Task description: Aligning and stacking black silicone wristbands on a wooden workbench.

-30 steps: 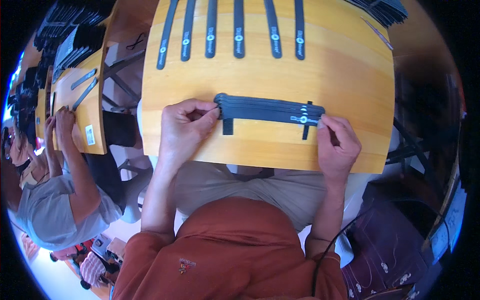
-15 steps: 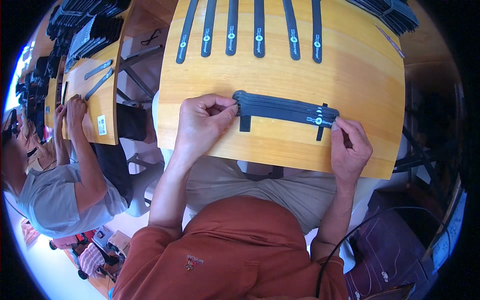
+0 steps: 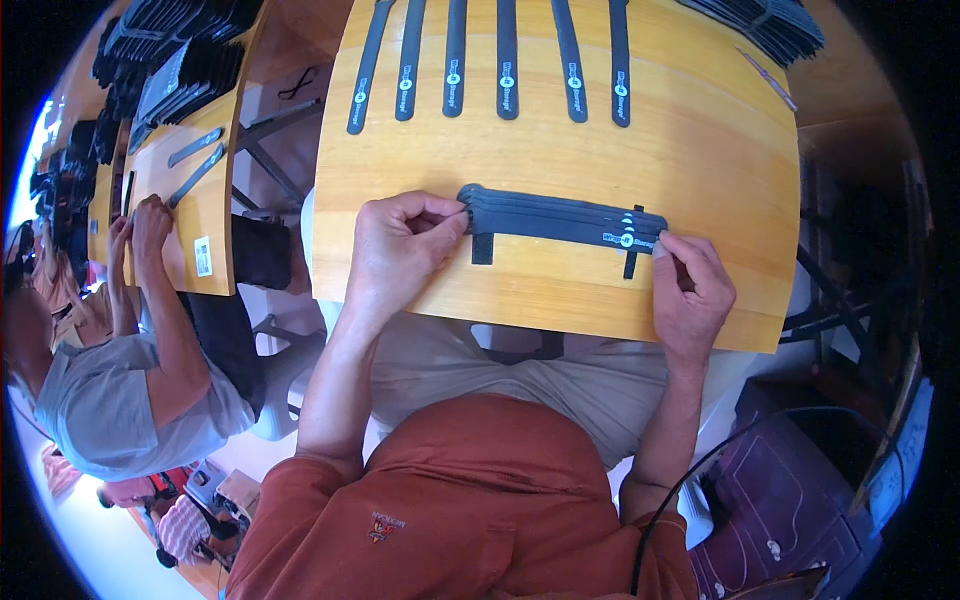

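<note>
A stack of dark grey straps [image 3: 550,219] lies crosswise in front of me, their long edges slightly fanned, with a pale round print near the right end. My left hand [image 3: 400,255] pinches the stack's left end between thumb and fingers. At the other end, my right hand [image 3: 693,290] closes thumb and fingertips on the right tip. Beneath the stack run two short black strips: a wider strip [image 3: 482,249] at left and a narrower strip [image 3: 629,265] at right, both on the wooden table [image 3: 400,165].
Several single straps [image 3: 507,70] lie in a row at the table's far side. A bundle of straps [image 3: 765,28] and a thin pen-like tool [image 3: 767,78] are at the far right. To the left, a co-worker [image 3: 150,390] handles straps at another table [image 3: 200,215].
The table and everything on it sit slightly further left in the picture. Both hands keep their pinch on the strap stack, with no clear change in grip.
</note>
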`<control>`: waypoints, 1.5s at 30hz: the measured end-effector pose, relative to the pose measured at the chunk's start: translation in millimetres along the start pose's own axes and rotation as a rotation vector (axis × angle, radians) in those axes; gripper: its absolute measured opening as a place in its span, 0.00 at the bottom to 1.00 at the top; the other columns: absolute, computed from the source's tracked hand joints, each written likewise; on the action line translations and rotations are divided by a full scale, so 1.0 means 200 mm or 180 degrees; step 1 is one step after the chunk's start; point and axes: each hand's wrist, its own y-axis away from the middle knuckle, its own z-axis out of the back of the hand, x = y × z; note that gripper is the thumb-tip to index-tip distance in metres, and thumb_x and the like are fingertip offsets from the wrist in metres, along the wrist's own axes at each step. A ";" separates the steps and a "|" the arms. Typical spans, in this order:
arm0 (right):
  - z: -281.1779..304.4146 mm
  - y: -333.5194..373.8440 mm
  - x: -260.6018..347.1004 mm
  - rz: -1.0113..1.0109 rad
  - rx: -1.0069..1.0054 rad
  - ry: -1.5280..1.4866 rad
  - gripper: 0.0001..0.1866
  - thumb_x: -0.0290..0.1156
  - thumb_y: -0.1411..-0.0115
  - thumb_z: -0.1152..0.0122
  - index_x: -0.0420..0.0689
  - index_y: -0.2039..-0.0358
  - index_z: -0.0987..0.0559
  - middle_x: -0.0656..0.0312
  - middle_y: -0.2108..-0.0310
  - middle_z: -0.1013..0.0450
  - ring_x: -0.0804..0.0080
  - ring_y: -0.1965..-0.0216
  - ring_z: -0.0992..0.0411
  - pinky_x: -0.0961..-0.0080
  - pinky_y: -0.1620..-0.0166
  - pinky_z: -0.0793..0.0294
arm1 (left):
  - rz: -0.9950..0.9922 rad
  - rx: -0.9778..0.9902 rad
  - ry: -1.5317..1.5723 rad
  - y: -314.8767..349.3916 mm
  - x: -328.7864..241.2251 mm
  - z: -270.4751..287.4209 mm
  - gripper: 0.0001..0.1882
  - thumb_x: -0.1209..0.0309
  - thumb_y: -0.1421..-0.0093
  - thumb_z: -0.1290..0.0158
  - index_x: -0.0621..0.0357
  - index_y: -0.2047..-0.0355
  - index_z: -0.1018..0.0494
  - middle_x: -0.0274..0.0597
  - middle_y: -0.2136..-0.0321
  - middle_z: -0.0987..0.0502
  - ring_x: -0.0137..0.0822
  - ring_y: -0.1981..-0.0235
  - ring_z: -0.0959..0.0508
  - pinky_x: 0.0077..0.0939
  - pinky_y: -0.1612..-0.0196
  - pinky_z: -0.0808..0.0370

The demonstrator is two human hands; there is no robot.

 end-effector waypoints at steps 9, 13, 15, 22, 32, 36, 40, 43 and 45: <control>0.00 0.00 0.00 0.0021 0.0011 0.0106 0.06 0.16 0.42 0.34 0.36 0.63 0.16 0.57 0.68 0.21 0.74 0.71 0.23 0.79 0.69 0.25 | -0.0013 0.0015 0.0019 0.00 0.01 0.00 0.05 0.79 0.38 0.38 0.70 0.64 0.18 0.33 0.78 0.20 0.18 0.80 0.26 0.14 0.76 0.30; 0.00 0.00 0.01 0.0060 -0.0032 0.0036 0.06 0.17 0.41 0.34 0.36 0.63 0.16 0.57 0.68 0.21 0.73 0.70 0.23 0.79 0.68 0.25 | -0.0062 -0.0011 0.0026 -0.01 0.02 0.00 0.05 0.79 0.38 0.38 0.70 0.64 0.18 0.33 0.79 0.21 0.19 0.80 0.26 0.15 0.76 0.29; 0.00 0.00 0.02 0.0056 -0.0038 0.0036 0.06 0.17 0.41 0.34 0.36 0.63 0.16 0.57 0.68 0.21 0.73 0.70 0.23 0.78 0.68 0.25 | -0.0035 -0.0012 0.0041 0.00 0.02 0.00 0.05 0.79 0.38 0.38 0.70 0.63 0.18 0.33 0.79 0.20 0.19 0.80 0.26 0.15 0.76 0.29; -0.01 0.01 0.01 0.0157 -0.0068 0.0172 0.07 0.16 0.43 0.35 0.35 0.63 0.16 0.53 0.67 0.21 0.62 0.68 0.21 0.71 0.64 0.22 | -0.0078 -0.0020 -0.0174 0.00 0.00 0.00 0.05 0.79 0.37 0.38 0.70 0.63 0.18 0.34 0.79 0.20 0.19 0.80 0.26 0.15 0.77 0.29; 0.00 0.02 0.04 0.0333 0.0024 0.0724 0.08 0.20 0.43 0.36 0.38 0.62 0.17 0.54 0.64 0.23 0.58 0.62 0.22 0.65 0.60 0.21 | -0.0192 0.0005 -0.0119 -0.01 0.03 0.00 0.05 0.78 0.38 0.38 0.70 0.64 0.18 0.35 0.79 0.20 0.19 0.80 0.26 0.17 0.76 0.28; -0.01 0.02 0.15 0.0513 0.0216 0.1816 0.10 0.23 0.41 0.37 0.39 0.58 0.17 0.54 0.60 0.24 0.57 0.55 0.24 0.65 0.55 0.21 | -0.0346 0.0013 -0.0248 -0.02 0.04 0.01 0.06 0.79 0.39 0.38 0.70 0.64 0.17 0.37 0.78 0.18 0.22 0.79 0.24 0.19 0.75 0.27; -0.17 0.05 0.31 0.1405 0.0578 0.2001 0.17 0.31 0.35 0.41 0.38 0.49 0.20 0.52 0.42 0.27 0.49 0.37 0.32 0.53 0.34 0.36 | -0.0501 -0.0016 -0.0353 -0.03 0.07 0.02 0.06 0.78 0.41 0.37 0.70 0.65 0.17 0.40 0.76 0.17 0.24 0.78 0.22 0.21 0.72 0.24; -0.36 0.12 0.39 0.1511 0.0937 0.1783 0.25 0.39 0.34 0.42 0.38 0.40 0.25 0.52 0.34 0.33 0.51 0.29 0.40 0.49 0.27 0.48 | -0.0413 0.0013 -0.0431 -0.04 0.06 0.01 0.06 0.77 0.42 0.37 0.69 0.65 0.17 0.42 0.76 0.16 0.24 0.75 0.20 0.22 0.69 0.23; -0.45 0.15 0.38 0.1417 0.1217 0.1521 0.32 0.45 0.33 0.42 0.38 0.35 0.29 0.52 0.31 0.36 0.53 0.26 0.46 0.51 0.25 0.54 | -0.0487 -0.0004 -0.0452 -0.05 0.08 0.01 0.06 0.77 0.42 0.37 0.69 0.65 0.17 0.43 0.76 0.16 0.25 0.75 0.19 0.23 0.69 0.23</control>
